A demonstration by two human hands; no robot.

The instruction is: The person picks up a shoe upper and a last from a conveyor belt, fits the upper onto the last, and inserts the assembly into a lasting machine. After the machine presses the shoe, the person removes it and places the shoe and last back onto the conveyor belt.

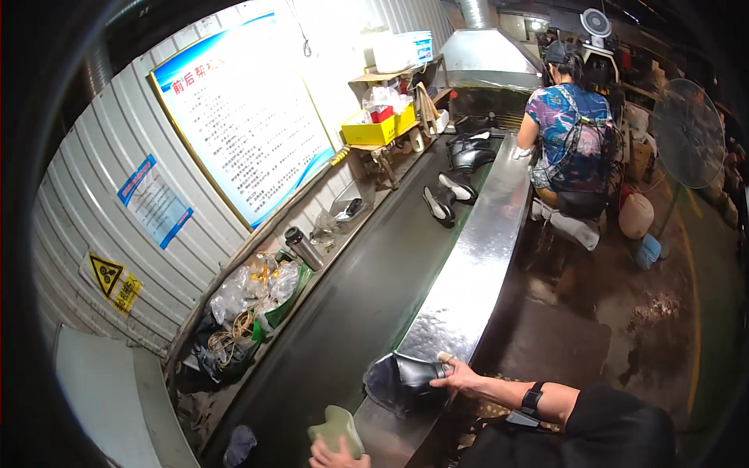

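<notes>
My right hand point(459, 377) grasps a glossy black shoe point(406, 378) at the belt's point(351, 312) near edge; my left hand point(331, 455) grips a pale green last point(337, 429).

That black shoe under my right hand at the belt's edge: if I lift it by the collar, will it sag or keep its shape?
The black shoe will probably keep its shape: its opening stands open under the right hand. Its glossy surface suggests it may be a bit slippery. It looks light, though that is uncertain.
</notes>
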